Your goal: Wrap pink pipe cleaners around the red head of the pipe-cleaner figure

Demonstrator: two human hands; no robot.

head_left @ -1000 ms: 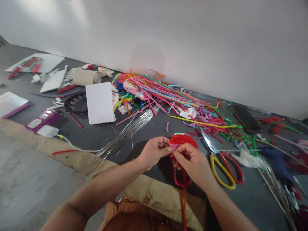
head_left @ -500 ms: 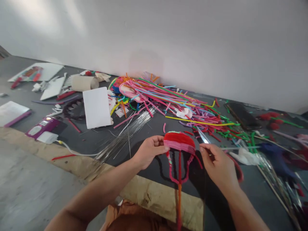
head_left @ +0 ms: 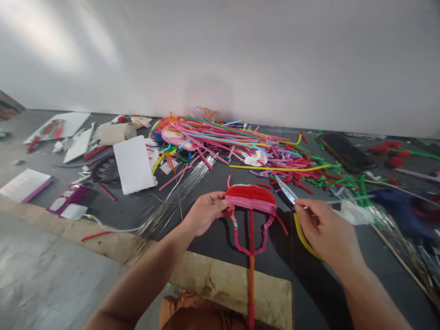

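Observation:
My left hand (head_left: 205,213) pinches the left edge of a flower-like pipe-cleaner piece (head_left: 252,199). Its solid top is red over pink, with a twisted pink loop below and a red and orange stem running down toward me. In my right hand (head_left: 325,229) are scissors (head_left: 286,189), held near the pivot with the silver blades pointing up and left. The fingers hide most of their handles. A yellow curved strip (head_left: 304,238) shows beside that hand; whether it is part of the scissors I cannot tell. The blades are apart from the flower-like piece.
Loose pipe cleaners (head_left: 220,135) lie heaped along the wall. Thin metal wires (head_left: 178,201) spread left of my hands, near a white card (head_left: 134,165) and a purple device (head_left: 68,200) with a cable. A dark phone (head_left: 345,151) and red-tipped stems (head_left: 393,153) lie right.
The flower-like piece and my left hand have shifted slightly left. My right hand has moved a little right with the scissors. A yellow curve now shows beside it; a red one showed before.

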